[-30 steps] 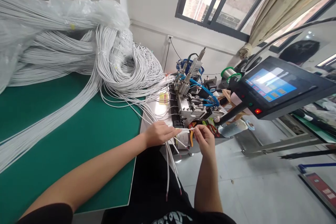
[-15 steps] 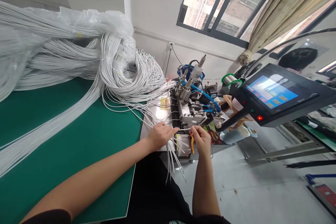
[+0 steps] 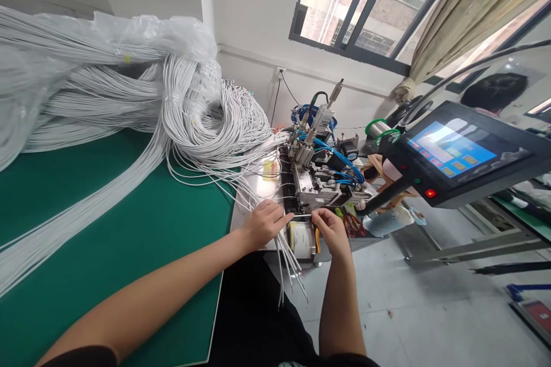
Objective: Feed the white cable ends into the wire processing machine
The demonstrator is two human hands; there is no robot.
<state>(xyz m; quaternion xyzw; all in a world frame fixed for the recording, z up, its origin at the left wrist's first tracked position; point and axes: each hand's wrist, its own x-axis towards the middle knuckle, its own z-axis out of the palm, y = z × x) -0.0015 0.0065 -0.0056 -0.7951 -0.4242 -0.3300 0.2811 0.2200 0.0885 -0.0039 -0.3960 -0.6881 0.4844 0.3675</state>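
My left hand (image 3: 263, 222) pinches a thin white cable (image 3: 301, 216) at the front of a small metal machine (image 3: 316, 183) with blue hoses. My right hand (image 3: 330, 228) grips the same cable's end just to the right, so the cable runs level between both hands, close to the machine's front. Several more white cables (image 3: 289, 266) hang down below my left hand over the bench edge. A big heap of white cable bundles (image 3: 142, 103), partly under clear plastic, lies on the green mat (image 3: 107, 229).
A dark touchscreen panel (image 3: 456, 152) on an arm stands right of the machine. A green wire spool (image 3: 381, 126) sits behind it. A window and beige curtain (image 3: 465, 6) are above. Another person's head (image 3: 495, 92) shows at far right. Grey floor lies below.
Both hands have moved up and forward, from below the machine's front to right against it, carrying the single cable. The hanging cables swung with the left hand.
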